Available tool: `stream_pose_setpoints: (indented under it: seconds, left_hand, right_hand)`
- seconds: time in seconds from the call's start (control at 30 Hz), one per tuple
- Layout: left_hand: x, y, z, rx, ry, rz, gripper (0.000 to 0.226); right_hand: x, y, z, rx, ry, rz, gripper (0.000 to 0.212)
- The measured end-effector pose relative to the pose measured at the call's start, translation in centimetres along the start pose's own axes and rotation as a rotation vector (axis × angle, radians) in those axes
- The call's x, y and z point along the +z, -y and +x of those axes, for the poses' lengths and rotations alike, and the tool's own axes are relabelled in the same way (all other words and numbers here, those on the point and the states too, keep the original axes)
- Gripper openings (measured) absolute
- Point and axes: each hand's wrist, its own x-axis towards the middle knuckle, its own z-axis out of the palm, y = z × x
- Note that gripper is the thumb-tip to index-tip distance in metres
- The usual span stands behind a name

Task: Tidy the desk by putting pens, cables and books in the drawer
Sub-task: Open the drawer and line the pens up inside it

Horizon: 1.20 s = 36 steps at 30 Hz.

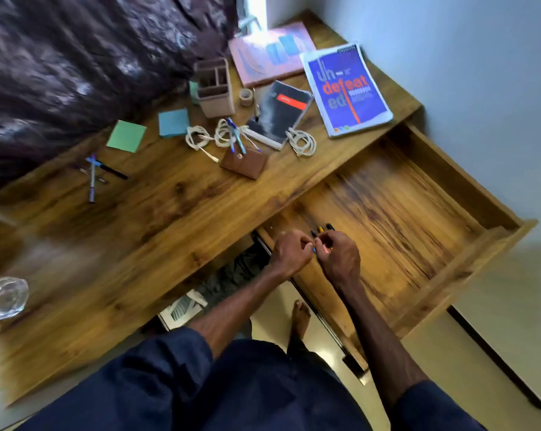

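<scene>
1. Wooden surface [169,213] carries books [347,88], coiled cables [300,140] and loose pens [92,175].
2. Open drawer [403,213] stands pulled out at its right side.
3. Left grip [289,253] and right grip [337,259] meet, both clamped on a pen bundle [322,230] over the drawer's near corner.

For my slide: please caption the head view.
Left hand and right hand hold pens over the open drawer; cables and books on the desk.

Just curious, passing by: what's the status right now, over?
Left hand and right hand grip pens over open drawer. Cables, books on desk. Nothing in the way.
</scene>
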Motion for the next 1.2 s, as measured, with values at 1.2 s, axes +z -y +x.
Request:
stream_pose_setpoints:
  seconds: [1.2]
  left_hand:
    - [-40.3, 32.6, 7.5, -0.445, -0.636, 0.204, 0.024]
  right_hand:
    - [31.0, 44.6, 13.0, -0.407, 0.503, -0.276, 0.022]
